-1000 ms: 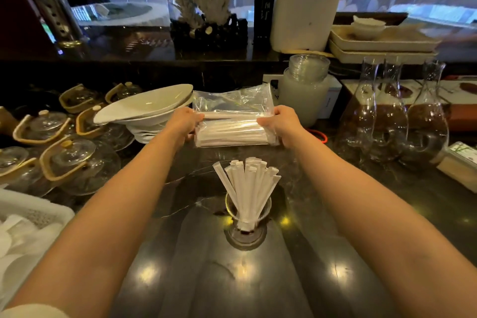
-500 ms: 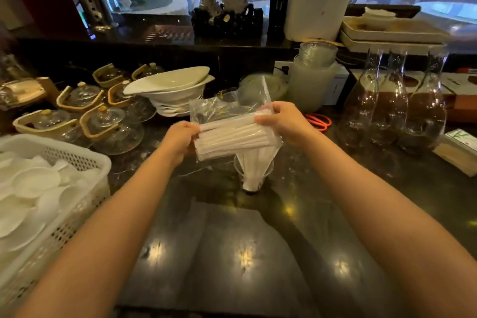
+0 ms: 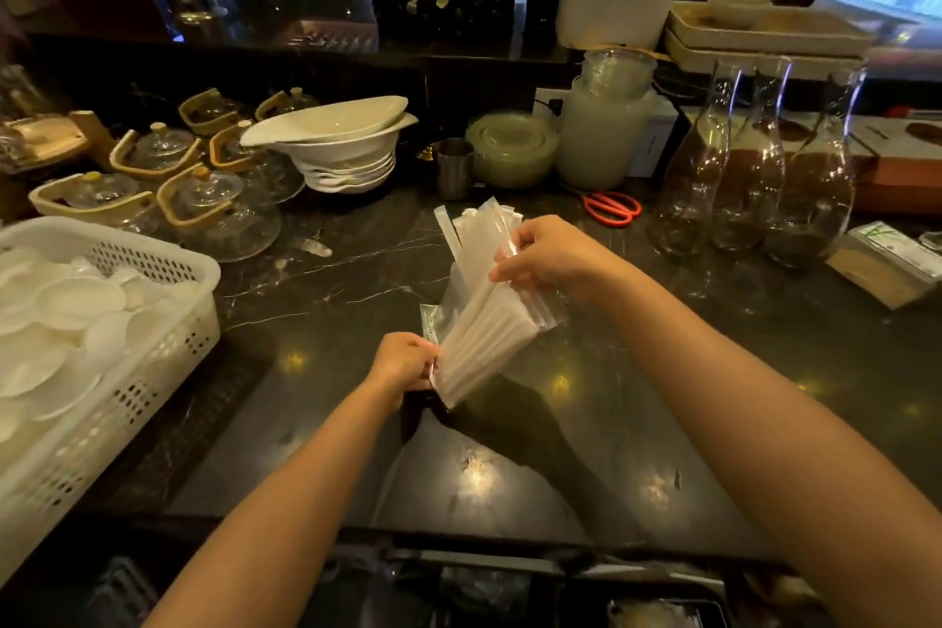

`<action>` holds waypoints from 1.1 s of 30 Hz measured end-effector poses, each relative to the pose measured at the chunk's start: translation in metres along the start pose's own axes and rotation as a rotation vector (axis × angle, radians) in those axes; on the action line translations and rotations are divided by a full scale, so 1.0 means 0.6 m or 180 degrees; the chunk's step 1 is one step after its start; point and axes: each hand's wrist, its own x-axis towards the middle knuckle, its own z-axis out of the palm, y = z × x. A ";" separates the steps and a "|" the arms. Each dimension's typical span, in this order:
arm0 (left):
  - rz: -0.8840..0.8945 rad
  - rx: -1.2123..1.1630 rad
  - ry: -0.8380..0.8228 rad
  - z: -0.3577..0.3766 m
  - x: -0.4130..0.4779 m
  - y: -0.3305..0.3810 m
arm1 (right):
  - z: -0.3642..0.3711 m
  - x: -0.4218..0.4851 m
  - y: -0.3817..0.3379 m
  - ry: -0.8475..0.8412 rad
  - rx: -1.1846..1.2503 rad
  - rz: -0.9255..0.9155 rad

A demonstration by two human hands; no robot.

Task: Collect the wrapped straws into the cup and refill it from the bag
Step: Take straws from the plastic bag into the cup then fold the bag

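Observation:
A clear plastic bag (image 3: 487, 337) packed with white wrapped straws is held tilted above the dark marble counter (image 3: 331, 286). My left hand (image 3: 405, 362) grips the bag's lower end. At its upper end my right hand (image 3: 545, 255) pinches the plastic. Behind the bag, the tops of several wrapped straws (image 3: 476, 227) stand upright; the cup that holds them is almost wholly hidden by the bag.
A white perforated basket (image 3: 168, 321) of small dishes sits at the left. Glass teapots (image 3: 214, 204), stacked white bowls (image 3: 346, 148), a metal cup (image 3: 455, 166) and red scissors (image 3: 611, 208) lie behind. Three glass carafes (image 3: 754, 179) stand at the right.
The bag has come nearer and swung from level to steeply tilted: my left hand dropped with one end while my right hand stayed high. The view shifted, so the cup's straws show behind the bag.

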 end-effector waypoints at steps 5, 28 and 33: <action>-0.0017 0.0599 0.0075 0.014 -0.012 -0.005 | -0.001 -0.010 0.008 -0.0108 0.0101 0.0176; 0.0915 0.0414 -0.1145 -0.023 -0.120 0.170 | 0.036 -0.021 -0.003 -0.0537 0.0562 0.0021; 0.0899 0.0450 -0.1349 -0.025 -0.122 0.170 | 0.044 -0.019 -0.001 -0.0429 0.0373 -0.0064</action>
